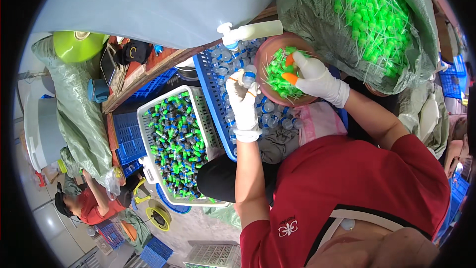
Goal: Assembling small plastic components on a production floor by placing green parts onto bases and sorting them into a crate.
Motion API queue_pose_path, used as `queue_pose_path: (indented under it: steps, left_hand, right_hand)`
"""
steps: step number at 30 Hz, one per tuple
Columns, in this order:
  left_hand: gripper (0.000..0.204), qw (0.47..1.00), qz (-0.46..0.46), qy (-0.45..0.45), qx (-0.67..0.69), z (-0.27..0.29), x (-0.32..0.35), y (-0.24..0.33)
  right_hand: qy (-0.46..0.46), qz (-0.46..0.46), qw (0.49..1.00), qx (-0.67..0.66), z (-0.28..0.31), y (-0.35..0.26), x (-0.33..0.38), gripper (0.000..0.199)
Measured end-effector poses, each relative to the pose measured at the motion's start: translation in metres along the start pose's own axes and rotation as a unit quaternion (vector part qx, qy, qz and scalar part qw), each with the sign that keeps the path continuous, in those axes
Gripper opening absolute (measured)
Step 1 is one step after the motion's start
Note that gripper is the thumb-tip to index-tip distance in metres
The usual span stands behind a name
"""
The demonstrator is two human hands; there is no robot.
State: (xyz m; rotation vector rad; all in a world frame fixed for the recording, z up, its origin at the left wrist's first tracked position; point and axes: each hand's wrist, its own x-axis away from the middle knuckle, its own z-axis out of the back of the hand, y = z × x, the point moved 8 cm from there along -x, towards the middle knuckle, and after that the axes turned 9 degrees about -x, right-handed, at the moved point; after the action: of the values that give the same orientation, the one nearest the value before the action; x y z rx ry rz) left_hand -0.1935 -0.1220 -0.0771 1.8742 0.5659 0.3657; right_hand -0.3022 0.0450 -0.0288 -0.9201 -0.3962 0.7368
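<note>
1. Head view, centre of the frame: the left hand (244, 100), in a white glove, is closed around a small clear bottle (249, 78) and holds it upright just below a white tap (248, 33) that sticks out from the big pale-blue tank across the top.
2. Just right of it, the right hand (316, 77), also gloved with orange fingertips, is pinched among the green caps (280, 74) in a brown bowl (263, 52); whether it already grips one I cannot tell.
3. To do this step well, I judge the bottle should stay upright and steady, close to the bowl, so a cap with its thin tube goes straight into the neck.
4. Lower left of centre: a white basket (145, 114) holds many bottles already capped in green.
5. Between the basket and the bowl, a blue crate (210, 84) holds uncapped bottles, within easy reach.
6. Upper right: a grey-green sack (307, 17) lies open, full of more green caps.
</note>
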Motion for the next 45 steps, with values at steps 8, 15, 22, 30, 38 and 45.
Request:
queue_pose_path:
  steps: [8, 15, 22, 30, 38, 45]
  left_hand:
    - [0.032, 0.994, -0.080, 0.013, -0.071, -0.005, -0.022, 0.014]
    - [0.037, 0.979, -0.093, 0.049, -0.172, -0.015, -0.044, 0.026]
    - [0.044, 0.982, -0.155, 0.056, -0.093, -0.027, -0.042, 0.040]
    - [0.045, 0.986, -0.122, 0.033, -0.111, -0.024, -0.044, 0.032]
    - [0.046, 0.985, -0.120, 0.038, -0.120, -0.021, -0.043, 0.031]
    - [0.047, 0.982, -0.124, 0.041, -0.135, -0.020, -0.043, 0.030]
  right_hand:
    - [-0.006, 0.117, 0.993, -0.029, -0.006, -0.027, -0.010, 0.022]
    - [0.113, 0.182, 0.974, -0.073, 0.044, -0.086, -0.005, 0.024]
    - [0.215, 0.220, 0.951, 0.017, 0.067, -0.112, -0.010, 0.031]
    - [0.174, 0.234, 0.954, 0.072, 0.055, -0.100, -0.012, 0.031]
    - [0.174, 0.230, 0.956, 0.060, 0.055, -0.098, -0.013, 0.032]
    - [0.184, 0.235, 0.952, 0.065, 0.055, -0.099, -0.012, 0.033]
